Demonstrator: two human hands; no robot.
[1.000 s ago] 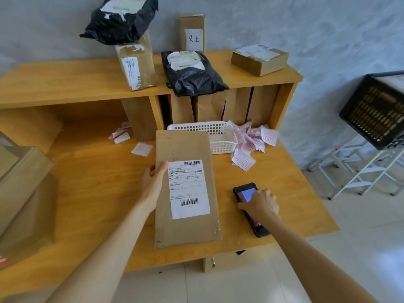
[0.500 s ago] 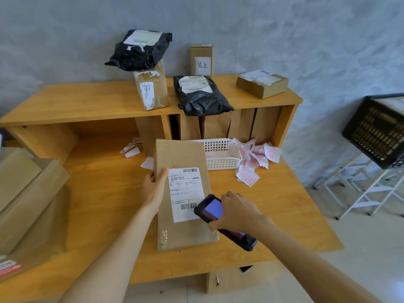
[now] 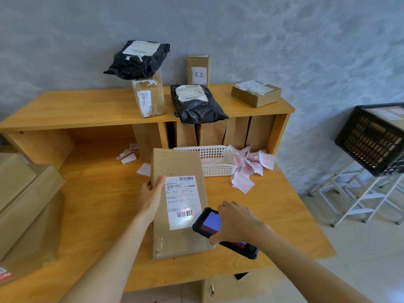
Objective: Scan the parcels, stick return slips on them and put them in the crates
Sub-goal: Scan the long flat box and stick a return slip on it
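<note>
On the desk (image 3: 91,206) a flat cardboard parcel (image 3: 179,200) lies with its long axis running away from the person; the left hand (image 3: 152,196) grips its left edge while the right hand (image 3: 235,221) grasps a handheld scanner (image 3: 209,223) aimed leftward at the label's lower barcode (image 3: 184,213). Return slips (image 3: 243,183) spill beside the white basket (image 3: 215,159); the black crate (image 3: 369,141), right, holds a box.

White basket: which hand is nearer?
Left. The left hand grips the flat parcel's left edge, just below-left of the white basket. The right hand holds the scanner further toward the desk's front.
</note>
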